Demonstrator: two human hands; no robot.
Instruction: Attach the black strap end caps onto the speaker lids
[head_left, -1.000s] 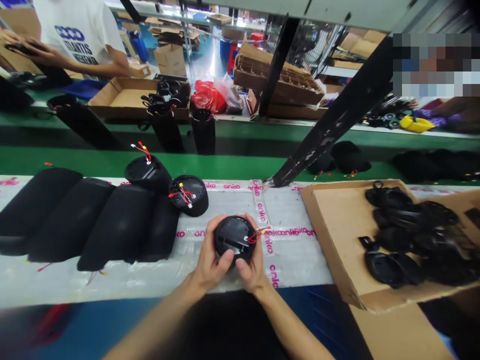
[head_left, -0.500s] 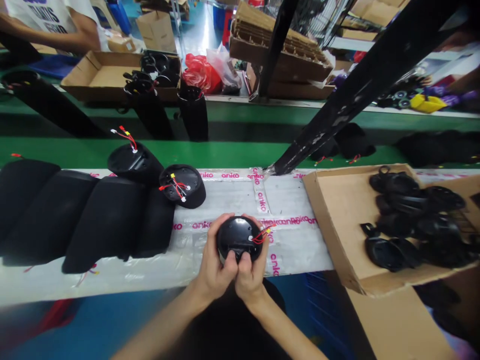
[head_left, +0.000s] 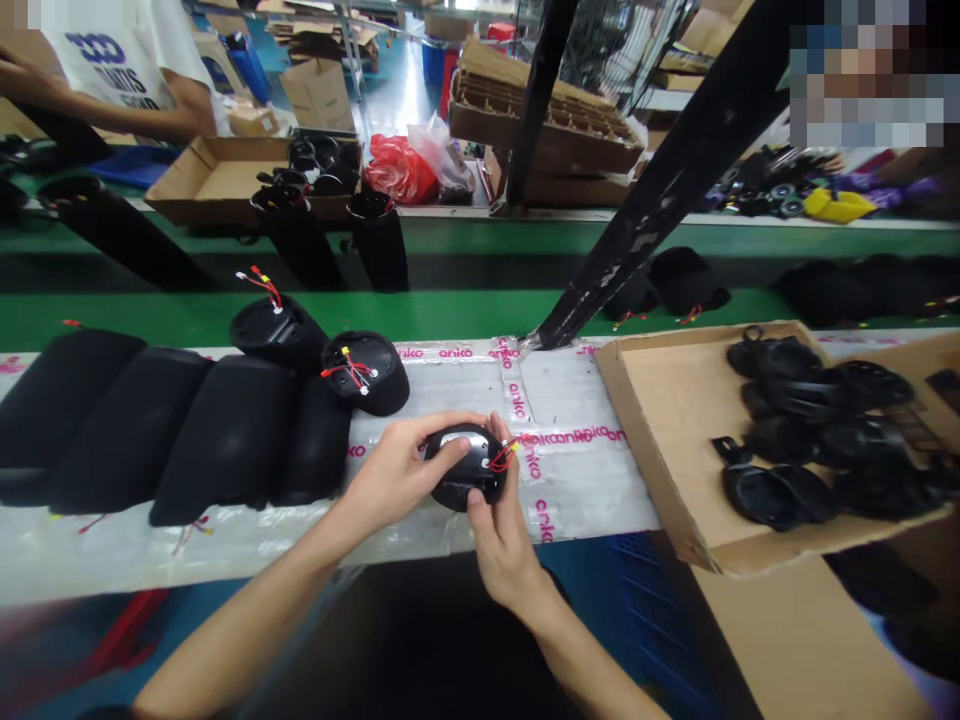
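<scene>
Between my two hands is a black cylindrical housing [head_left: 469, 470], its end cap facing up, with red and yellow wires [head_left: 501, 458] coming out of the cap. My left hand [head_left: 401, 465] grips its left side, thumb lying across the top of the cap. Around the right side wraps my right hand [head_left: 501, 530], its thumb at the cap's near edge. Just beyond, a similar black housing [head_left: 386, 370] stands with its wired cap up, and another wired housing [head_left: 277, 325] is beside it. The housing's lower part is hidden.
Several black fabric-covered cylinders [head_left: 240, 430] lie in a row at left. A cardboard tray [head_left: 652, 460] of black plastic parts [head_left: 765, 495] sits at right. A slanting black post [head_left: 637, 220] rises from the bench's far edge. Across the green belt [head_left: 465, 310], a person [head_left: 142, 80] works.
My left hand has shifted its grip, its thumb moving from the cap's near edge up across the top. The housing has tilted slightly. The camera view has shifted a little.
</scene>
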